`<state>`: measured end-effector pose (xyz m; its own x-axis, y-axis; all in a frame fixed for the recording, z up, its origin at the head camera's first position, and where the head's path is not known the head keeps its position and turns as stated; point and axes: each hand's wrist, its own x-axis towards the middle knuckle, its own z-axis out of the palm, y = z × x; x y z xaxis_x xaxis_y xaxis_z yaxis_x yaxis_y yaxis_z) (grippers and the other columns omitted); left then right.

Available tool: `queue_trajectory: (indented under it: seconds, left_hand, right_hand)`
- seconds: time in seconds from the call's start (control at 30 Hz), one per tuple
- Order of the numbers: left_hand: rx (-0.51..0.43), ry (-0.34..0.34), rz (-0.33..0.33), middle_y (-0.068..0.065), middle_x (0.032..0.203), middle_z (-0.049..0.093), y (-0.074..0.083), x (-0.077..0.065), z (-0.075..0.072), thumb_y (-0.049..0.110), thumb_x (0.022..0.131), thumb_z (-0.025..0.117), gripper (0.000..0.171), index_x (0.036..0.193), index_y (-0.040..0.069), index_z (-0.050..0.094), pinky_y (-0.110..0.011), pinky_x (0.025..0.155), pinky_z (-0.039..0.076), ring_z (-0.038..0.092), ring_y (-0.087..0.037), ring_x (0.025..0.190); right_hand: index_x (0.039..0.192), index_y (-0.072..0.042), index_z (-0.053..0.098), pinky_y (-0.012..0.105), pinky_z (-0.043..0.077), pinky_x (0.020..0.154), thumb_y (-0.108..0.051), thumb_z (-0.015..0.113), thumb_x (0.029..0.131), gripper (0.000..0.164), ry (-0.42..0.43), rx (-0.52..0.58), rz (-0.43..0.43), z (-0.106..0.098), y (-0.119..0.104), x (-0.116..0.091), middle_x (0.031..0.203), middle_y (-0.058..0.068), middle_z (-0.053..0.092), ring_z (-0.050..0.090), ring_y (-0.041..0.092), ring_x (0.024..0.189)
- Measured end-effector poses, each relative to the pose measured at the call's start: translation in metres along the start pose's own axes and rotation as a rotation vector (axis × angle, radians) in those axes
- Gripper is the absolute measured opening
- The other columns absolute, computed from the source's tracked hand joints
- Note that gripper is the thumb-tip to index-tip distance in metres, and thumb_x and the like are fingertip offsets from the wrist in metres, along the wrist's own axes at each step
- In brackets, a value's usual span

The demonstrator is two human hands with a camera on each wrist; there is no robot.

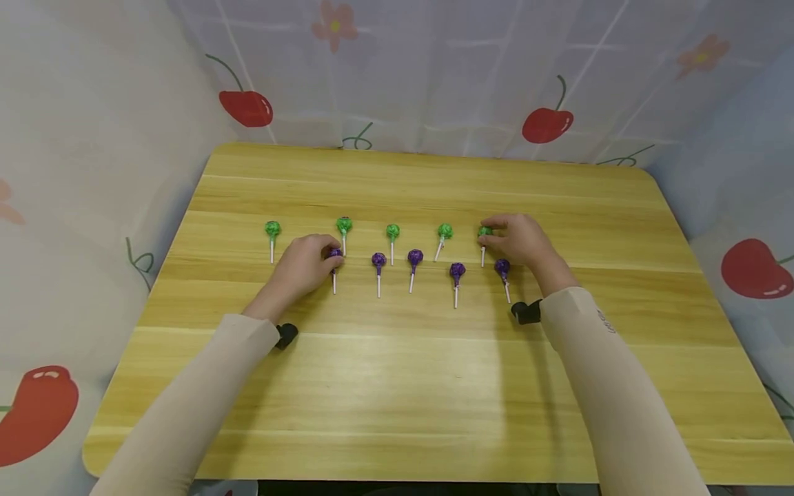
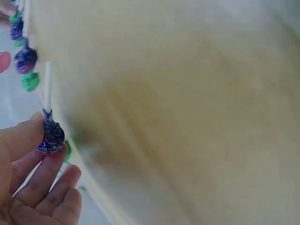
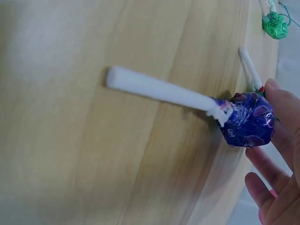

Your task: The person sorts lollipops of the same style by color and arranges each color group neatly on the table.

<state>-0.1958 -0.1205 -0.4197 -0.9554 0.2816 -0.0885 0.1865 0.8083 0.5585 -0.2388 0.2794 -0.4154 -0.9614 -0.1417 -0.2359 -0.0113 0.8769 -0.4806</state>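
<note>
My left hand pinches a purple-wrapped lollipop by its head, between thumb and fingers; its white stick points toward the table's front edge. This is the leftmost in the purple row. Over at the right end of the green row, my right hand has thumb and fingertips around the head of a green-wrapped lollipop. In the right wrist view that head is mostly hidden behind a nearer purple lollipop, which lies on the table just below the right hand.
More green lollipops lie in a back row on the wooden table, and several purple ones in a front row. Dark wrist cameras sit under both wrists. A cherry-patterned curtain borders the table's back edge.
</note>
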Motion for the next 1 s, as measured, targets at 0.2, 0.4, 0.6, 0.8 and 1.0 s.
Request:
queue_trajectory:
  seconds: [0.2, 0.4, 0.6, 0.8, 1.0]
  left_hand:
    - [-0.018, 0.000, -0.017, -0.012, 0.118, 0.069, 0.008, -0.018, -0.020, 0.022, 0.097, 0.066, 0.031, 0.123, 0.006, 0.067, -0.044, 0.087, 0.051, 0.063, -0.028, 0.100]
    - [-0.003, -0.020, -0.055, -0.015, 0.127, 0.066, -0.003, -0.055, -0.042, 0.021, 0.099, 0.063, 0.034, 0.128, 0.004, 0.064, -0.054, 0.099, 0.048, 0.057, -0.036, 0.123]
    - [0.003, -0.016, -0.077, -0.019, 0.127, 0.065, -0.024, -0.092, -0.049, 0.018, 0.097, 0.065, 0.032, 0.124, 0.001, 0.066, -0.060, 0.101, 0.045, 0.055, -0.042, 0.124]
    - [0.037, 0.000, -0.096, -0.021, 0.124, 0.067, -0.047, -0.116, -0.041, 0.018, 0.096, 0.067, 0.031, 0.122, 0.002, 0.067, -0.061, 0.101, 0.044, 0.057, -0.044, 0.121]
    - [0.038, 0.034, -0.086, -0.019, 0.120, 0.068, -0.059, -0.123, -0.034, 0.017, 0.096, 0.066, 0.026, 0.119, 0.003, 0.068, -0.059, 0.100, 0.046, 0.060, -0.042, 0.118]
  right_hand:
    - [0.137, -0.010, 0.059, 0.057, 0.033, 0.115, -0.033, 0.066, 0.096, 0.047, 0.008, 0.009, -0.009, 0.002, 0.004, 0.000, 0.146, 0.016, 0.053, 0.042, 0.039, 0.139]
    - [0.138, -0.011, 0.058, 0.058, 0.033, 0.115, -0.036, 0.066, 0.096, 0.050, 0.000, 0.004, -0.005, 0.003, 0.003, -0.001, 0.147, 0.017, 0.052, 0.042, 0.040, 0.139]
    - [0.139, -0.011, 0.057, 0.059, 0.032, 0.115, -0.036, 0.066, 0.096, 0.050, 0.005, -0.002, -0.009, 0.003, 0.002, -0.003, 0.148, 0.017, 0.051, 0.041, 0.041, 0.140]
    - [0.139, -0.010, 0.057, 0.060, 0.032, 0.115, -0.035, 0.066, 0.096, 0.051, 0.001, 0.002, -0.019, 0.002, 0.003, -0.003, 0.148, 0.018, 0.050, 0.040, 0.041, 0.140]
    - [0.139, -0.010, 0.057, 0.060, 0.031, 0.115, -0.034, 0.066, 0.096, 0.050, -0.001, 0.012, -0.022, 0.004, 0.003, -0.002, 0.148, 0.018, 0.051, 0.040, 0.041, 0.140]
